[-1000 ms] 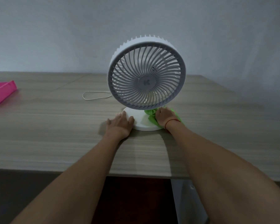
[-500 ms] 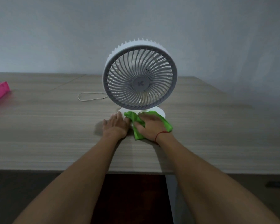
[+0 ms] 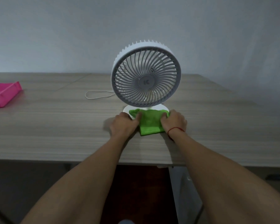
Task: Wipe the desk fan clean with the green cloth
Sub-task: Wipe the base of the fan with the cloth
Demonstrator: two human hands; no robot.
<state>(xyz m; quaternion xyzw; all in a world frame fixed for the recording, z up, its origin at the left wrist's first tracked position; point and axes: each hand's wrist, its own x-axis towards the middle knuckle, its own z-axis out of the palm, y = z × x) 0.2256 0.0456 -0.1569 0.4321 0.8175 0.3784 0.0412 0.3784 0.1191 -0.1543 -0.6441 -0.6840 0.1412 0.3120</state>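
Fan: the white round desk fan with a grey spiral grille (image 3: 146, 81) is standing upright on the pale wood-grain surface (image 3: 55, 126), its round white base (image 3: 127, 109) showing at the left under the cloth.
Cloth: the bright green cloth (image 3: 149, 122) is lying over the near part of the base and hanging onto the surface in front.
Left grip: the left hand (image 3: 124, 125) is pinching the cloth's left edge, fingers curled closed on it.
Right grip: the right hand (image 3: 174, 122), a red string at its wrist, is clutching the cloth's right edge.
Cord: a thin white cord loop (image 3: 99, 95) is lying left of the fan.
Tray: a pink plastic tray (image 3: 3, 94) is sitting at the far left.
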